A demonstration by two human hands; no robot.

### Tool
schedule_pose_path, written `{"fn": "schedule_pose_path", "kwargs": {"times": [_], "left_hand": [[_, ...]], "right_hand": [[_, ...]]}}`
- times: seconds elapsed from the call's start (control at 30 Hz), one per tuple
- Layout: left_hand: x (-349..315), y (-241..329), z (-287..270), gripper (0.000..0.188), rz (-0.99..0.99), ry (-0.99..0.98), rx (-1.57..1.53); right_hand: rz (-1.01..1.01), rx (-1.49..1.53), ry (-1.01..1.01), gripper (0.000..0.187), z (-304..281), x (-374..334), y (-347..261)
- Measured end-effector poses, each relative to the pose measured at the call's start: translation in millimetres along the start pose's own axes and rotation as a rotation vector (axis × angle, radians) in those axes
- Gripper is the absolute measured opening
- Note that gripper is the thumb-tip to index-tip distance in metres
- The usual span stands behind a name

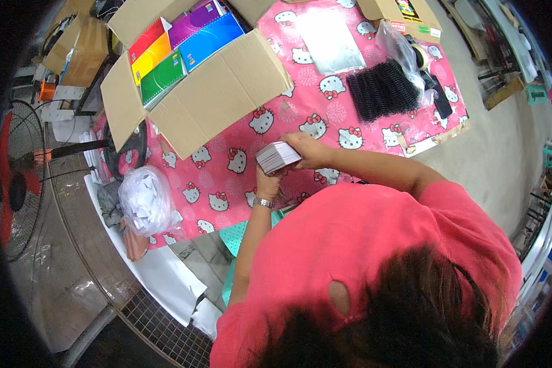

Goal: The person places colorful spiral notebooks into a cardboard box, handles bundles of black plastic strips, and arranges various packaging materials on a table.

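Observation:
Over the near part of the pink table cover (214,178), a thick block of small white paper sheets or cards (277,157) is held between both hands. My left hand (267,182) grips it from below, with a metal watch on the wrist. At the block's right side, my right hand (308,151) is closed around its edge. What is printed on the block, if anything, cannot be made out. Beyond the hands, an open cardboard box (221,92) holds spiral notebooks with red, yellow, green, purple and blue covers (208,43).
Black spiral binding coils (383,92) lie at the right, near a silvery sheet (330,40), tape rolls (421,56) and a black phone-like object (437,97). A clear bag of paper scraps (145,199) sits left. A red-bladed floor fan (21,184) stands beyond it.

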State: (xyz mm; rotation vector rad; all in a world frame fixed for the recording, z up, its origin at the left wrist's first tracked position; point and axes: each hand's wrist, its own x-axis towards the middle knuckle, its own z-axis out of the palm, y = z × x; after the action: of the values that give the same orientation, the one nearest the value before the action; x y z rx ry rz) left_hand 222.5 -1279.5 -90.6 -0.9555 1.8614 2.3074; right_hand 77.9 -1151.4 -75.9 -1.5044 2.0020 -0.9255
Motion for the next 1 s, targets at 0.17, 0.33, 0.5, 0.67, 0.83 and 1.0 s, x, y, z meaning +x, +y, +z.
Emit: {"fn": "schedule_pose_path", "kwargs": {"times": [0.17,0.33,0.5,0.67,0.83,1.0], "left_hand": [[8.6,-35.1,-3.8,0.079,0.373,0.116,0.450],[19.9,-68.1,-21.0,0.058,0.484,-0.034,0.555],[29.3,41.6,-2.8,0.061,-0.365,-0.270,0.955],[59.1,15.5,-56.8,0.071,-0.210,-0.588,0.862],[77.3,34.2,-23.4,0.061,-0.352,-0.834,1.194],[103.5,33.8,17.9,0.048,-0.360,-0.908,1.409]], "right_hand": [[0.071,0.390,0.154,0.082,35.9,-18.7,20.0],[-0.048,0.287,0.092,0.091,53.4,-12.0,32.4],[0.325,0.163,-0.071,0.077,26.0,-31.4,35.2],[-0.009,-0.095,-1.096,0.041,-60.5,15.9,-25.7],[-0.272,-0.077,0.052,0.022,-194.8,165.9,-108.0],[-0.092,-0.313,0.331,0.038,-252.0,325.7,-42.5]]}}
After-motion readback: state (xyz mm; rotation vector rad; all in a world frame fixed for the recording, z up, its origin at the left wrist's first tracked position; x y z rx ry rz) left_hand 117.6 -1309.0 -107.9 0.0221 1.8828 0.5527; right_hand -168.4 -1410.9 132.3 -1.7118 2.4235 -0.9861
